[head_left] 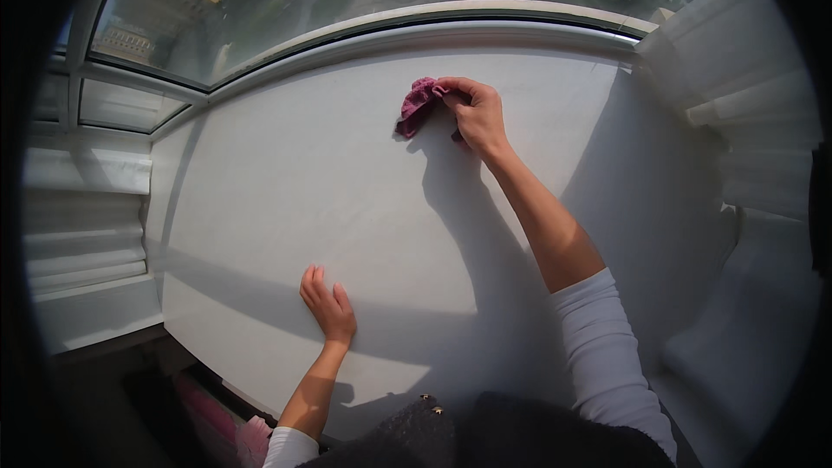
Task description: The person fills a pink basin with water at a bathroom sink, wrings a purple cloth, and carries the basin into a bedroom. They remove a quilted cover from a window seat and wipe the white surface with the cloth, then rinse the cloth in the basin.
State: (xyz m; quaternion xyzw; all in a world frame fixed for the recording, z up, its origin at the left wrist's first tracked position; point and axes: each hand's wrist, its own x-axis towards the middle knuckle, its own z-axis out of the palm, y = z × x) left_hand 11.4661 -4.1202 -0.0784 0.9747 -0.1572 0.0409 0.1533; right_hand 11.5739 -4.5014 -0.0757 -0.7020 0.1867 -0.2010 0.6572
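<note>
A crumpled dark pink cloth [417,107] is pinched in the fingers of my right hand [479,114], toward the far side of a broad white windowsill [286,182]. Most of the cloth bunches to the left of my fingertips, and its lower end is at or just above the white surface. My right arm stretches far forward, with the white sleeve pushed up near the elbow. Closer to me on the left, my left hand [329,305] rests on or just over the sill, holding nothing, its fingers extended and the thumb apart.
A large window [347,9] with a white frame borders the sill's far side. White curtains hang at the right [745,78] and folded white fabric lies at the left [82,217]. Below the sill's near left edge, something pink [253,440] shows. Shadows cross the sill.
</note>
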